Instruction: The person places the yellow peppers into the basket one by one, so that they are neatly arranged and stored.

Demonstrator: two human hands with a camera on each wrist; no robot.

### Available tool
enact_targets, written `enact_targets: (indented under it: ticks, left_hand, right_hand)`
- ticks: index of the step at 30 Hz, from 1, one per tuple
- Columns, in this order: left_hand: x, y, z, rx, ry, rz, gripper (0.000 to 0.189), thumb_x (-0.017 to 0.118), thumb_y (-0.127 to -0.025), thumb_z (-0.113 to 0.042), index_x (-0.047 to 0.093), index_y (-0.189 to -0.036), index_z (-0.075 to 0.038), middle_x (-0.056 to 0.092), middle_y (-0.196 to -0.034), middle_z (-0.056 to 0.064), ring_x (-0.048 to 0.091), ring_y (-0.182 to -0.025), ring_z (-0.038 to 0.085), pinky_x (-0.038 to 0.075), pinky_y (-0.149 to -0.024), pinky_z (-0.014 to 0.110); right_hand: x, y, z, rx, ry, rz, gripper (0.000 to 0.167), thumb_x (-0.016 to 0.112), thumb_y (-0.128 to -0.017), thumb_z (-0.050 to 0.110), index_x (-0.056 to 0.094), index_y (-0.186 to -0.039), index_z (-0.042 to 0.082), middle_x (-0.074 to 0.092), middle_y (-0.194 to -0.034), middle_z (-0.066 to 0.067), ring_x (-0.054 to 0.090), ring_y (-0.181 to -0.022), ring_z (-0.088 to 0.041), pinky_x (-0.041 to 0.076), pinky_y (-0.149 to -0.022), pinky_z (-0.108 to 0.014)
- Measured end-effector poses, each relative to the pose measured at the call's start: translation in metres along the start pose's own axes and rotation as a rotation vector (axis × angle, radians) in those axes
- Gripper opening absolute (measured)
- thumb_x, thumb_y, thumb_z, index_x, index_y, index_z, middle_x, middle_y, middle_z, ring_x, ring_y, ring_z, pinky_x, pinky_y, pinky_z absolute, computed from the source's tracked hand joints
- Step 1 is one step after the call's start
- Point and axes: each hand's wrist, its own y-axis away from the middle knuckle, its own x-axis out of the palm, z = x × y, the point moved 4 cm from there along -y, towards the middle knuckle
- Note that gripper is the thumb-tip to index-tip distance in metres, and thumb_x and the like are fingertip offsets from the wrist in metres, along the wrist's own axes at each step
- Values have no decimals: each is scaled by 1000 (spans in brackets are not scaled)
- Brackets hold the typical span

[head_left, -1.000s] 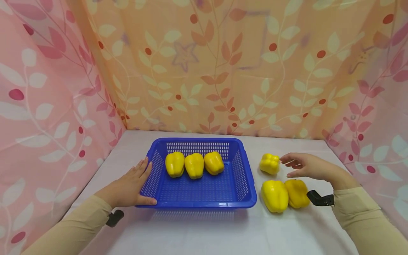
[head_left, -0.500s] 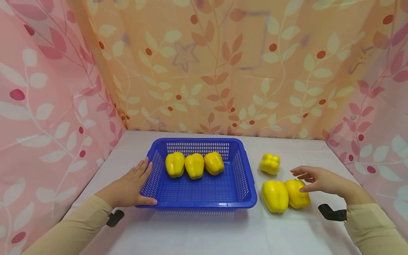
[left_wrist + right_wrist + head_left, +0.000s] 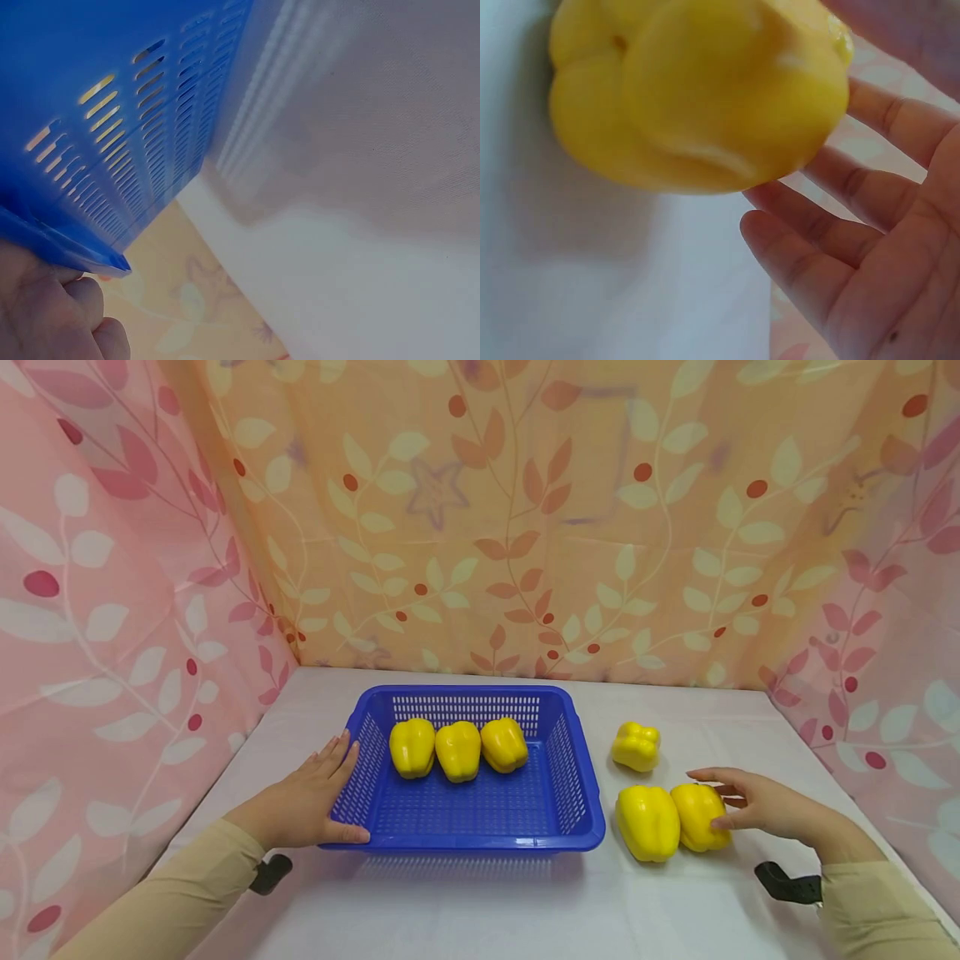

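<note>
Yellow pepper [image 3: 697, 818] beside right hand [image 3: 765, 806]

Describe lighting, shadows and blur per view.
Head view: bright, with gloss on the yellow bell peppers and a glint on the blue basket; left wrist: dim, light streaks beside the basket on white cloth; right wrist: dim, nearest bell pepper slightly blurred, soft shadow beside it.

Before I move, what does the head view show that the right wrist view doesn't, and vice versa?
Only the head view: the blue basket, the left hand on its rim, and the three yellow peppers inside.
Only the right wrist view: the palm side of the right hand.
Both: the right hand, the yellow pepper next to it, and the white tabletop.
</note>
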Motion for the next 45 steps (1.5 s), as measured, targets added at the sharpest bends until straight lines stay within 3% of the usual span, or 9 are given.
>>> enact_targets:
  ticks: [7, 13, 17, 22, 30, 37, 45]
  left_hand:
    - [0, 1, -1, 6, -8, -10, 123, 49, -63, -81, 12, -144, 4, 3, -150, 24, 5, -137, 40, 14, -107, 56]
    - [0, 1, -1, 17, 9, -21, 120, 55, -65, -76, 14, -143, 5, 4, -150, 25, 5, -137, 41, 14, -107, 56]
    - [0, 2, -2, 20, 13, -25, 120, 56, -65, -76, 14, -143, 5, 4, -150, 25, 4, -137, 41, 14, -107, 56]
    - [0, 1, -1, 14, 6, -20, 122, 52, -64, -79, 14, -144, 5, 4, -150, 25, 5, -137, 41, 14, -107, 56]
    - [-1, 1, -1, -1, 3, 3, 122, 51, -64, -79, 12, -144, 4, 2, -150, 24, 5, -137, 40, 13, -107, 56]
    - [-1, 1, -1, 1, 2, -16, 123, 50, -63, -80, 12, -144, 4, 3, -151, 24, 5, -137, 40, 14, -107, 56]
    - [-1, 1, -2, 0, 9, -11, 121, 54, -65, -77, 12, -144, 4, 2, -151, 24, 4, -137, 40, 13, -107, 56]
  right_hand:
    - [6, 4, -6, 20, -29, -17, 69, 70, -79, 29, 40, -136, 5, 39, -136, -25, 41, -117, -47, 36, -93, -59]
    - [11, 5, -10, 70, -37, -11, 78, 74, -74, 30, 36, -139, 10, 39, -136, -23, 42, -115, -43, 36, -94, -59]
    - [13, 5, -12, 73, -40, -3, 83, 75, -73, 28, 32, -142, 11, 35, -138, -26, 41, -115, -48, 37, -91, -61]
    - [14, 5, -12, 57, -40, 0, 85, 74, -74, 27, 28, -143, 11, 31, -140, -29, 36, -117, -55, 36, -89, -64]
    - [15, 5, -14, -6, 15, -10, 91, 77, -71, 26, 25, -144, 10, 32, -139, -28, 36, -118, -54, 37, -92, -58]
    - [14, 3, -15, -56, 63, -58, 86, 77, -71, 29, 31, -139, 5, 41, -133, -24, 47, -111, -43, 43, -89, -52]
    - [13, -3, -20, 22, 20, -78, 82, 78, -70, 29, 33, -135, 10, 42, -130, -22, 54, -103, -34, 52, -79, -43]
